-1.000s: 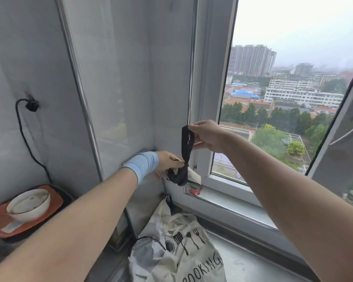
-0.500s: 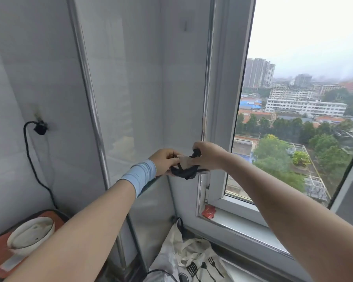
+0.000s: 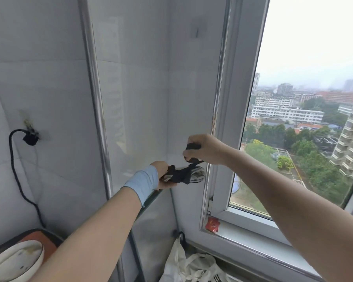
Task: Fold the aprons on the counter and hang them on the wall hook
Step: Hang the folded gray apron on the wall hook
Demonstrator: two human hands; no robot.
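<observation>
Grey tiled walls (image 3: 39, 82), window (image 3: 314, 58) at rt, hazy daylight.

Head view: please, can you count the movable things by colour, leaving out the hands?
Black: 2, rolled apron and plug with cable.
White: 2, bowl and printed cloth.
Orange: 1, tray.
Red: 1, packet.
Light blue: 1, wristband.
Total: 7.

Dark apron bundle (image 3: 179, 176) rolled tight, mid-air, strap (image 3: 194, 147) stretched up-right, white apron (image 3: 192, 263) crumpled below.
</observation>
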